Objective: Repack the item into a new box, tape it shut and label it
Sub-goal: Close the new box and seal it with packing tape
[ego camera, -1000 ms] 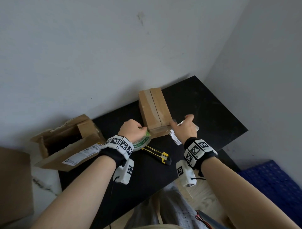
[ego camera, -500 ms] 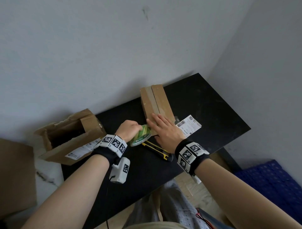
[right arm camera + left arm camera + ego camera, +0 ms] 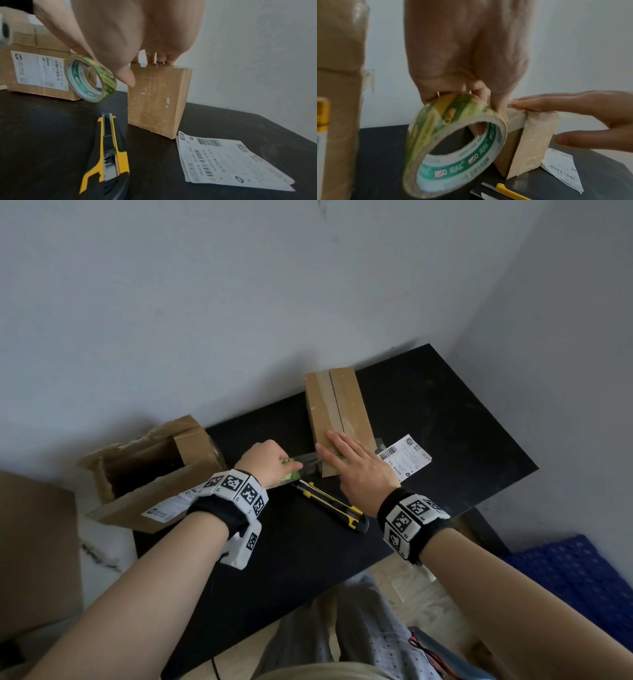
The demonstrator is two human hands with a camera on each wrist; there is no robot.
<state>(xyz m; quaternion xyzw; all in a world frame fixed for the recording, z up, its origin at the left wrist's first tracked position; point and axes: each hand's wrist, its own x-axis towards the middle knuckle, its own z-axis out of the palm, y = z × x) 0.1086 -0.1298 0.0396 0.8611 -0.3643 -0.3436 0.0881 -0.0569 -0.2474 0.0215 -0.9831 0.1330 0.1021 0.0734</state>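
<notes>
A small closed cardboard box (image 3: 337, 419) stands on the black table (image 3: 445, 419), with old tape along its top seam. My left hand (image 3: 270, 460) grips a green-printed tape roll (image 3: 291, 472) just left of the box's near end, and a clear strip runs from the roll to the box. In the left wrist view the fingers curl round the tape roll (image 3: 453, 146). My right hand (image 3: 346, 457) lies flat, fingers straight, on the box's near top edge. In the right wrist view its fingertips (image 3: 161, 59) press the top of the box (image 3: 157, 100).
A white shipping label (image 3: 406, 457) lies flat on the table right of the box. A yellow and black utility knife (image 3: 330, 505) lies in front of both hands. An opened, torn cardboard box (image 3: 150, 470) with its own label sits at the table's left edge.
My right hand let the label go onto the table and moved left onto the box's near end. My left hand drew the roll a little left, stretching a strip of tape.
</notes>
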